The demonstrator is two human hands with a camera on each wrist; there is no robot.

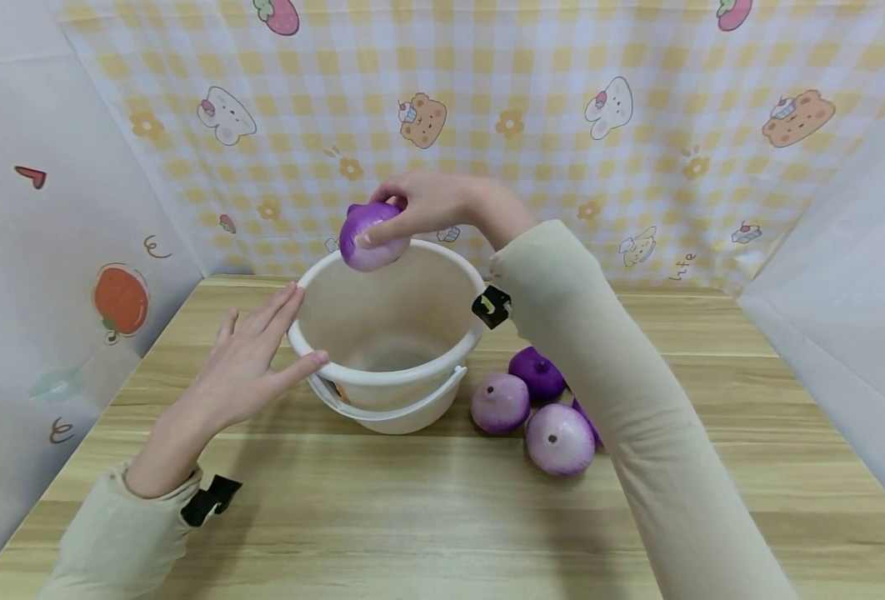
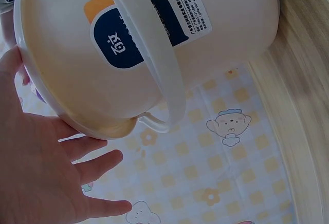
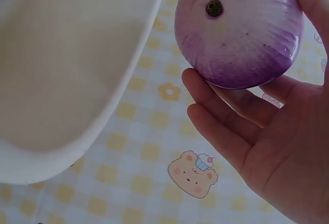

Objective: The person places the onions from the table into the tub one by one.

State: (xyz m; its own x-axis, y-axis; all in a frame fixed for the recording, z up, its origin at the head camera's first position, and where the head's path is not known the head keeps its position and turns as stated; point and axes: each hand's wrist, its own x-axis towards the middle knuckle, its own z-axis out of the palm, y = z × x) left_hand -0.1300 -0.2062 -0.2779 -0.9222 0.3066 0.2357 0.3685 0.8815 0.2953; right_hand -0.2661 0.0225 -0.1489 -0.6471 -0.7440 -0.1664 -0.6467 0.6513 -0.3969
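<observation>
A purple onion (image 1: pixel 371 237) is held by my right hand (image 1: pixel 431 204) over the back left rim of a white bucket (image 1: pixel 388 377). In the right wrist view, thumb and fingers go round the onion (image 3: pixel 239 34), whose dark round end faces the camera. My left hand (image 1: pixel 251 358) touches the bucket's left rim with its fingers extended. The left wrist view shows those fingers spread beside the rim, and the bucket's label (image 2: pixel 121 36) crossed by the white handle (image 2: pixel 149 44). Inside the bucket, the visible part holds nothing.
Several purple onions (image 1: pixel 501 403) sit on the wooden table (image 1: pixel 412 517) to the right of the bucket, one partly hidden by my right sleeve (image 1: pixel 630 383). Behind the table hangs a yellow checked cloth (image 1: pixel 532 75). White sheeting (image 1: pixel 30 250) stands at the left side.
</observation>
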